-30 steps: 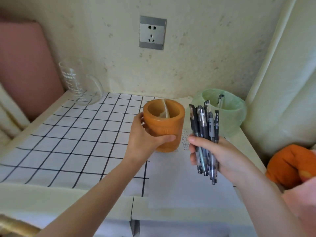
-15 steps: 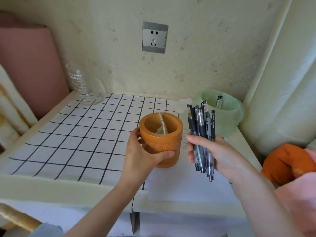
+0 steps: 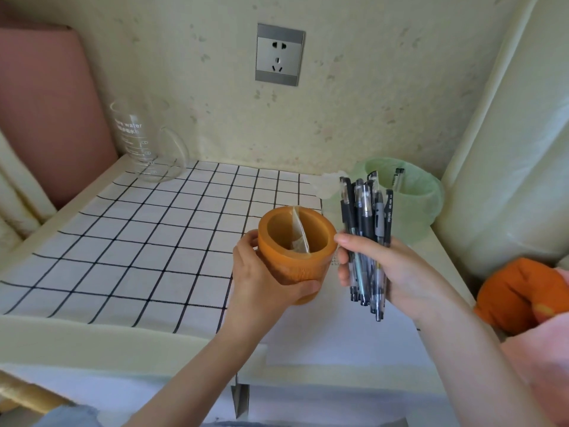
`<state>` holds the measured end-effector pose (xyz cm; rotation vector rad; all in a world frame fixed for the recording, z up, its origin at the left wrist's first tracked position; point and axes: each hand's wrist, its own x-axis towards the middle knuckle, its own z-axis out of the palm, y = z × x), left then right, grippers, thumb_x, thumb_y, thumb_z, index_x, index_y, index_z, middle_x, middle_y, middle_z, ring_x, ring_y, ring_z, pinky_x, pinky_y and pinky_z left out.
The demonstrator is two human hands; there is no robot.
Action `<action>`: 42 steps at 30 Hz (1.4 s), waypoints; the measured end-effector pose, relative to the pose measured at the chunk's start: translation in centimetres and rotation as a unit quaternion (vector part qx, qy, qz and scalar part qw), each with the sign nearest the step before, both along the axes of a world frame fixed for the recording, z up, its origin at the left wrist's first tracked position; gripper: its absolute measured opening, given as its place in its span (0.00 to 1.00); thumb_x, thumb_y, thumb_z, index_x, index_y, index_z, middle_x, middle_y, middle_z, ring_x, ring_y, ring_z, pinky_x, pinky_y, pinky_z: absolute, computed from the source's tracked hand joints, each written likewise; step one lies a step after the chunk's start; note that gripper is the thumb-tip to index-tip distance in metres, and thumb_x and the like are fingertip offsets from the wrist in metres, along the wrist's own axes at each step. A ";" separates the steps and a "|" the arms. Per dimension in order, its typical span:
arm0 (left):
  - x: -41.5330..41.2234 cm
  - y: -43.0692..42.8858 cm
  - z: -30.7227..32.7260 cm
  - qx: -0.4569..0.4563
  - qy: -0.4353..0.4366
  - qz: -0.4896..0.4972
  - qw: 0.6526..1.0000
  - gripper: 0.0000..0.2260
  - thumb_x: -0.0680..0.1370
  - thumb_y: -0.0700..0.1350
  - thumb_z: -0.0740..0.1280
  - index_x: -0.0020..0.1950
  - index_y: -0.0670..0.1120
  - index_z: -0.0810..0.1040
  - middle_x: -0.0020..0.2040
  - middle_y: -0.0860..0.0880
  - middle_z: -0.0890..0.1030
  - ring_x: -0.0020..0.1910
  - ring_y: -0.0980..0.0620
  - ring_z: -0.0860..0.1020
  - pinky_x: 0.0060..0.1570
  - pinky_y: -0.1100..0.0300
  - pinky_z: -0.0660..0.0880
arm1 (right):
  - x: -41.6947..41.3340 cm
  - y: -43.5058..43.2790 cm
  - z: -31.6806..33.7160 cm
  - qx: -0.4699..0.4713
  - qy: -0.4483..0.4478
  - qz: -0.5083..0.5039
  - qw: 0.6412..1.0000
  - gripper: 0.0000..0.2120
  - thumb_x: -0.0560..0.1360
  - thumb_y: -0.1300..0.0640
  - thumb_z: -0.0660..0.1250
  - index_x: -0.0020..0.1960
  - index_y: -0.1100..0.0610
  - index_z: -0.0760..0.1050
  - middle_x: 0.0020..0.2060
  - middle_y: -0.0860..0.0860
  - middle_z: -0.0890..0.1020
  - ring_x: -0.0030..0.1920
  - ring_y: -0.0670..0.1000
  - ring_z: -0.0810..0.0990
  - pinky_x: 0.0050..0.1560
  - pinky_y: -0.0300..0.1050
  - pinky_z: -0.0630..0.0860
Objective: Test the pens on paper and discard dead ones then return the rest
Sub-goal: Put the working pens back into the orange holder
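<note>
Near the frame's centre, the left hand [image 3: 264,282] grips the orange cup [image 3: 295,248]; just right, the right hand [image 3: 397,272] clasps a bundle of pens [image 3: 366,223].

The cream table [image 3: 92,337] carries a checked cloth [image 3: 138,241], a sheet of paper [image 3: 338,340], a glass jug [image 3: 144,143] back left, and a green bin [image 3: 415,217] back right.

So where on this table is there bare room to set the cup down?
The checkered cloth is bare from the glass jug forward to the orange cup in the left hand. The white paper is bare nearer than both hands. Crowded back right: green bin close behind the pens in the right hand.
</note>
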<state>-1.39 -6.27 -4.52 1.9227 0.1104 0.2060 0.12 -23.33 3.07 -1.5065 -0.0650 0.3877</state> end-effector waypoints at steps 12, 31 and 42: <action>-1.4 0.3 8.5 -0.171 -0.085 -0.092 0.977 0.20 0.75 0.55 0.61 0.67 0.58 0.68 0.66 0.63 0.70 0.63 0.70 0.67 0.58 0.77 0.66 | -0.8 2.7 2.3 0.126 0.055 -0.009 0.990 0.11 0.69 0.56 0.68 0.46 0.63 0.79 0.34 0.54 0.82 0.33 0.51 0.82 0.35 0.41 0.79; -0.1 2.0 8.4 -0.198 0.104 -0.267 0.937 0.31 0.70 0.65 0.62 0.70 0.55 0.66 0.64 0.55 0.76 0.64 0.55 0.74 0.67 0.49 0.66 | 0.3 7.8 3.3 -0.143 -0.054 -0.087 0.984 0.17 0.61 0.36 0.69 0.43 0.47 0.82 0.54 0.53 0.80 0.47 0.52 0.83 0.52 0.54 0.79; -0.3 3.4 9.3 -0.227 0.124 -0.334 0.907 0.18 0.75 0.49 0.65 0.63 0.44 0.72 0.53 0.47 0.83 0.53 0.51 0.81 0.53 0.58 0.78 | 0.2 6.9 3.7 -0.204 -0.092 -0.002 0.975 0.36 0.56 0.23 0.60 0.49 0.49 0.80 0.45 0.53 0.86 0.45 0.51 0.85 0.52 0.56 0.80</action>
